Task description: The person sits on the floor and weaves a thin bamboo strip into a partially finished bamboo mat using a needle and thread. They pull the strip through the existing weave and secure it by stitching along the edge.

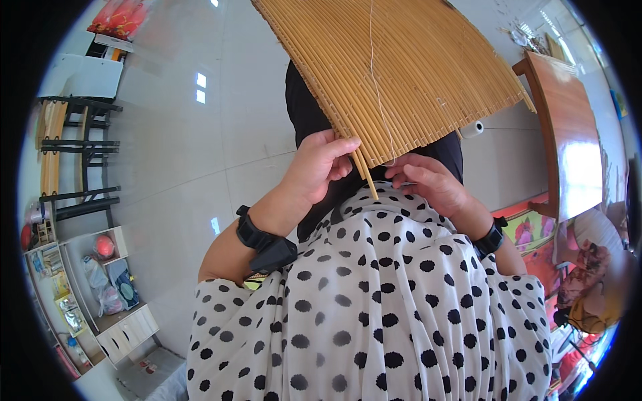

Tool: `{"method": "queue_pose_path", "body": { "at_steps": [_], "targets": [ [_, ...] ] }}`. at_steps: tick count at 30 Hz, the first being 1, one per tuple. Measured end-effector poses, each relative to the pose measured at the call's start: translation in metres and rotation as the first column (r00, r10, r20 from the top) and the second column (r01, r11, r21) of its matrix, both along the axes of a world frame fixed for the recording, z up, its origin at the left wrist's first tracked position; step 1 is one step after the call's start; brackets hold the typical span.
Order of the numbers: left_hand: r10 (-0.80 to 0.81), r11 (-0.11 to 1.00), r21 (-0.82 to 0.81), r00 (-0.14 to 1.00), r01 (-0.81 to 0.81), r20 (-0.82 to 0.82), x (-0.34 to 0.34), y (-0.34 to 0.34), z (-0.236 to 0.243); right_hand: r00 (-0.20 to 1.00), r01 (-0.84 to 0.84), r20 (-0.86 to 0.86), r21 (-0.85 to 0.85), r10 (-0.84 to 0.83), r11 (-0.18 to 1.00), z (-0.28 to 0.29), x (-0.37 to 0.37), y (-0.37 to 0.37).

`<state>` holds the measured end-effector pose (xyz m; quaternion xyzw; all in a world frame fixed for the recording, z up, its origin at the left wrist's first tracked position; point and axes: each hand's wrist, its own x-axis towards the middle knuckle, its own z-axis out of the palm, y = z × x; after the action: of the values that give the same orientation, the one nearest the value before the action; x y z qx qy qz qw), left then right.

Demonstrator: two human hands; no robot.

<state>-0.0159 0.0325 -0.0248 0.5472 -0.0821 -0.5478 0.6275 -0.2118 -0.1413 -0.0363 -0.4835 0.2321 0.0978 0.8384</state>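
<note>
A mat of thin tan bamboo sticks [401, 73] lies over my lap in black trousers and stretches away from me. My left hand [314, 167] is closed at its near left corner, the thumb pressing on the outer sticks. A couple of loose stick ends [366, 177] jut out below that thumb, toward my shirt. A white thread [372, 60] runs down across the mat to its near edge. There my right hand [431, 182] has its fingers bent together around the thread's lower end; the fingertips are partly hidden.
A brown wooden table [562, 134] stands at the right, with a white roll [473, 129] on the tiled floor beside it. Black-framed folded furniture [80, 147] and a shelf unit with bags [100, 287] line the left side. Another person [595, 281] is at the far right.
</note>
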Motion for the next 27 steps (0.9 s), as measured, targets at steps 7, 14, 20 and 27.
{"method": "queue_pose_path", "body": {
  "at_steps": [7, 14, 20, 27],
  "targets": [
    [0.000, 1.000, 0.004, 1.000, 0.000, 0.009, -0.006, -0.019, 0.002, 0.986, -0.058, 0.159, 0.013, 0.055, 0.998, 0.011, 0.024, 0.011],
    [-0.012, 1.000, 0.020, 1.000, 0.013, -0.023, -0.008, -0.026, 0.001, 1.000, 0.018, 0.022, -0.018, -0.018, 1.000, 0.014, 0.027, 0.007],
    [-0.055, 0.998, -0.012, 0.998, 0.054, -0.035, -0.008, -0.029, 0.002, 0.992, 0.112, -0.071, 0.059, -0.107, 0.992, 0.019, 0.028, 0.004],
    [-0.095, 0.995, -0.022, 0.991, 0.093, -0.095, -0.004, -0.032, -0.009, 0.990, 0.118, -0.069, -0.041, -0.121, 0.992, 0.015, 0.029, 0.004]
  ]
}}
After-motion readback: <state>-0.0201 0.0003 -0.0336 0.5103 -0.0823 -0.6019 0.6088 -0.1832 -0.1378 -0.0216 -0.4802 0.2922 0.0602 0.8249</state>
